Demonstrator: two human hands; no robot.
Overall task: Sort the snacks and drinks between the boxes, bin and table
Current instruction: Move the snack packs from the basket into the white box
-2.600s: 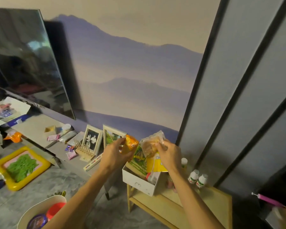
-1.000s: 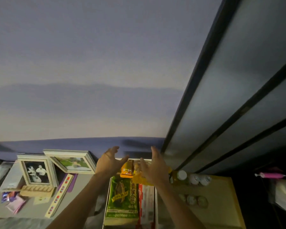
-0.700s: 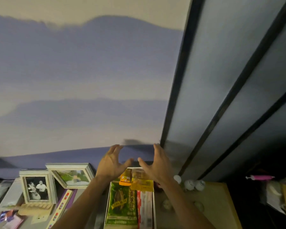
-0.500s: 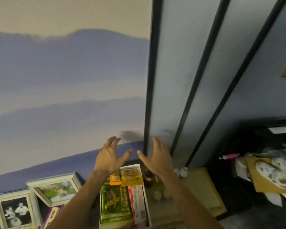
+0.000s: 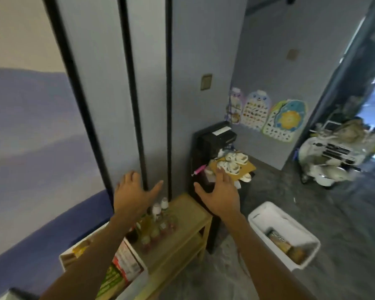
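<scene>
My left hand (image 5: 132, 194) and my right hand (image 5: 220, 197) hover open and empty above a small wooden table (image 5: 188, 213). A white box (image 5: 136, 258) packed with snack packets sits on the table's left end, partly hidden by my left forearm. Several small drink bottles (image 5: 158, 221) stand on the table beside the box. A white bin (image 5: 284, 234) stands on the floor to the right, with packets lying inside it.
A black cabinet (image 5: 212, 141) stands behind the table, with a pair of white shoes (image 5: 234, 162) on cardboard beside it. A white ride-on toy scooter (image 5: 329, 161) is parked at the far right. Grey floor lies between the bin and the scooter.
Both hands have let go of the snack packets, which now lie in the box. The hands have lifted open, and my view has swung right, bringing the bin into sight.
</scene>
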